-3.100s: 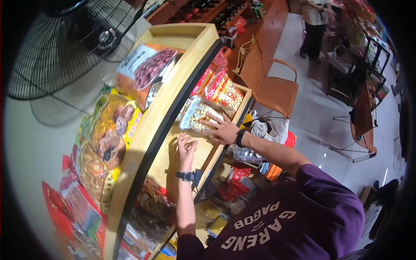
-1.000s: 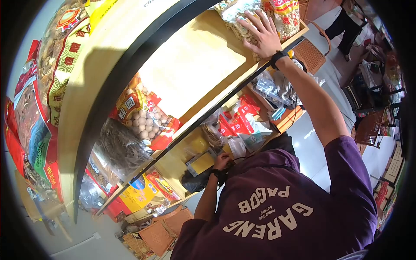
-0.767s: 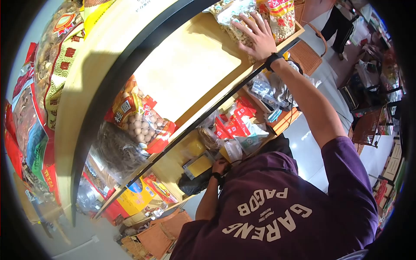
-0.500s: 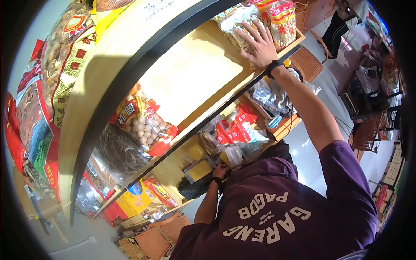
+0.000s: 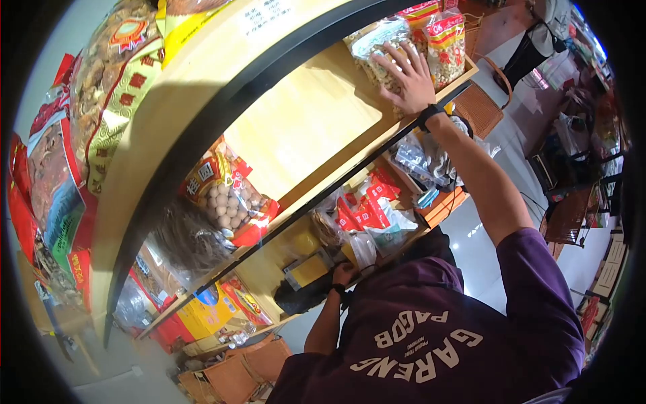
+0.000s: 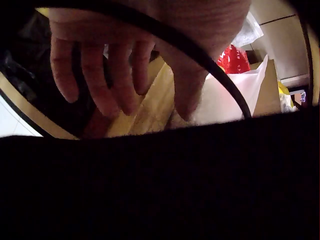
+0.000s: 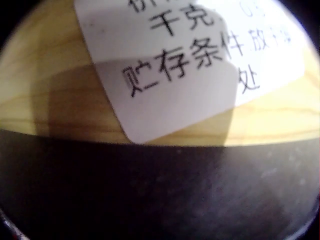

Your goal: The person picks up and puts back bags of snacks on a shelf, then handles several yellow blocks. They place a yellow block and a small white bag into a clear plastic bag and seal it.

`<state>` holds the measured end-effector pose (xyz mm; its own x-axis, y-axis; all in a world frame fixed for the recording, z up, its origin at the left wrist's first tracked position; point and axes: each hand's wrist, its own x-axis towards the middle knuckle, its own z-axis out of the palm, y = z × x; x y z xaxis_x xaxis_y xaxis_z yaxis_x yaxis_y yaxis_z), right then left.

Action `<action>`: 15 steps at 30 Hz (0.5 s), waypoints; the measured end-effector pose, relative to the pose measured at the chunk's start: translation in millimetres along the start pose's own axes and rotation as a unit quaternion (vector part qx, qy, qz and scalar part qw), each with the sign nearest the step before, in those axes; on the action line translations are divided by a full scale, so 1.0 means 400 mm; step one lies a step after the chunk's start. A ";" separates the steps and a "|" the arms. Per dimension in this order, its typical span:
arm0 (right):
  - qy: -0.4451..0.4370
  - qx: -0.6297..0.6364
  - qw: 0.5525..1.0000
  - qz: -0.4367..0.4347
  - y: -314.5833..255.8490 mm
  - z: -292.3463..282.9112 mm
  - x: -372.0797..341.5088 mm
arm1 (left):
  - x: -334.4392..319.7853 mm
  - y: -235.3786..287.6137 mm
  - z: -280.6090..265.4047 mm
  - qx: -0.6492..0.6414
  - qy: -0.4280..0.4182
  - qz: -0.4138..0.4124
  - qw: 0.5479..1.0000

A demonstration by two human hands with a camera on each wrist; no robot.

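Note:
In the head view my right hand [image 5: 412, 84] lies with spread, straight fingers on a clear bag of small pale pieces [image 5: 377, 42] with pale blue print, at the far end of the upper wooden shelf. A red-topped bag marked OK [image 5: 446, 50] stands beside it. Low down, my left hand [image 5: 344, 273] is at the lower shelf, near a yellow flat pack [image 5: 309, 266]. The left wrist view shows its fingers [image 6: 97, 80] hanging apart over yellowish packaging, with a white bag [image 6: 235, 95] beside the thumb. The right wrist view shows no hand, only a printed label [image 7: 175, 95] close up.
A longan bag [image 5: 232, 202] sits on the upper shelf. Red-and-white packs [image 5: 367, 209] crowd the lower one. The shelf's dark edge [image 5: 269, 57] curves across the view. A woven chair [image 5: 481, 111] stands at the right. In the left wrist view a black cable crosses before the hand.
Since three seconds ago the head view has shifted along the shelf, and my left hand has gone from the upper shelf to the lower one. My right hand stays on the same bag.

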<state>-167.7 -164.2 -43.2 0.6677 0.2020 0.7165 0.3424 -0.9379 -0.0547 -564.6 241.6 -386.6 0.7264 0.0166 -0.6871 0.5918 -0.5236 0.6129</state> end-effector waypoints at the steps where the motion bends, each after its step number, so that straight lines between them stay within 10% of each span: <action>1: 0.005 0.001 1.000 -0.003 0.001 0.002 0.001 | 0.007 -0.007 0.002 -0.009 0.003 0.005 1.000; 15: 0.015 0.011 1.000 0.000 -0.004 0.004 -0.004 | -0.091 0.079 -0.007 0.026 -0.068 0.006 0.997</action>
<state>-168.4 -162.6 -45.3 0.6481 0.1924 0.7369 0.3567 -0.9315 -0.0705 -571.3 226.7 -340.9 0.6775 -0.1038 -0.7282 0.5614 -0.5666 0.6031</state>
